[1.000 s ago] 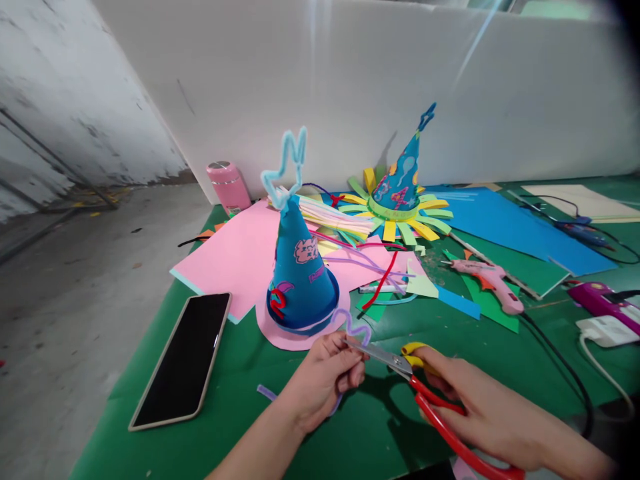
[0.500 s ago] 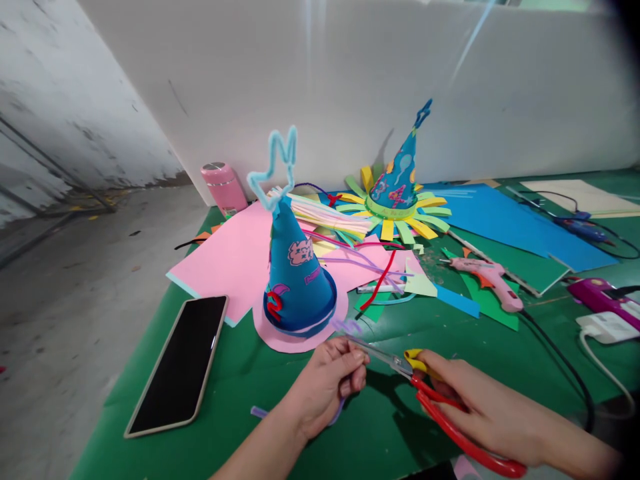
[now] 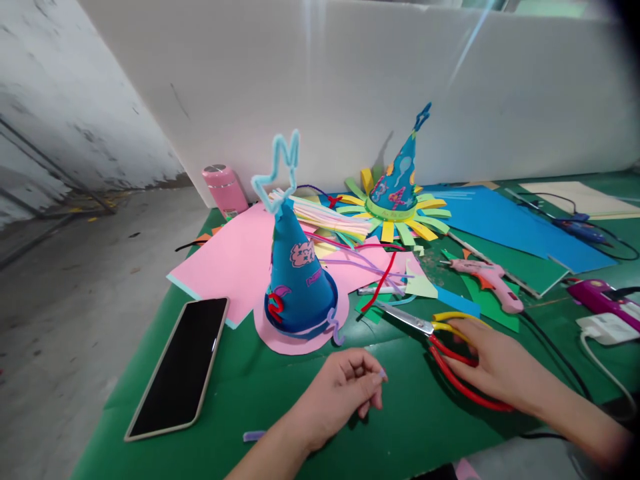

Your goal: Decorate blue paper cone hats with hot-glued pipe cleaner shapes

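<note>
My left hand hovers over the green table with its fingers curled; a lilac tip of pipe cleaner shows at the fingertips, the rest hidden. My right hand grips the red and yellow handles of the scissors, which lie low on the table with blades pointing left. A blue cone hat with a light-blue star on top stands on a pink paper disc. A wavy purple pipe-cleaner piece leans at its base. A short purple offcut lies near my forearm.
A phone lies face up at the left. Behind the hat are pink paper, a pink bottle, loose pipe cleaners, a second hat and blue paper. A pink glue gun and power strip sit at the right.
The scissors have drawn away to the right and lowered to the table. The wavy purple piece left my left hand and rests at the hat's base. My left hand dropped nearer.
</note>
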